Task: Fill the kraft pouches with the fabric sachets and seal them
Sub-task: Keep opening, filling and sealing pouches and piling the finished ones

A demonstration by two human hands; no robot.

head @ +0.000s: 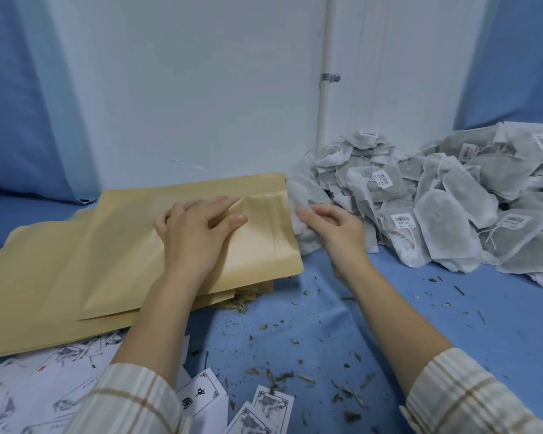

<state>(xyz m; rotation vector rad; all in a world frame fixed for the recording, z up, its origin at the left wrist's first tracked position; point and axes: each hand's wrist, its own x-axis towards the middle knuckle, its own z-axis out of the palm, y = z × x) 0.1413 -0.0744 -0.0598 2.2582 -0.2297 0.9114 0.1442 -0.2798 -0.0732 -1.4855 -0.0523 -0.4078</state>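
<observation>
Early stage: left hand [195,233] flat, fingers straight, on top kraft pouch [176,245] mid-frame; right hand [329,228] grips sachet [304,195] at mouth; sachet heap [445,198] right, unpacked; nothing sealed.

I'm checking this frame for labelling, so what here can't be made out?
All in the head view:
- Inside of the top kraft pouch: its own paper hides any contents.
- Sachet at the pouch mouth: blurred, partly behind the right hand.
- Tags in the sachet pile: print too small.
- Printed cards: cut off by the bottom edge and the left sleeve.
</observation>
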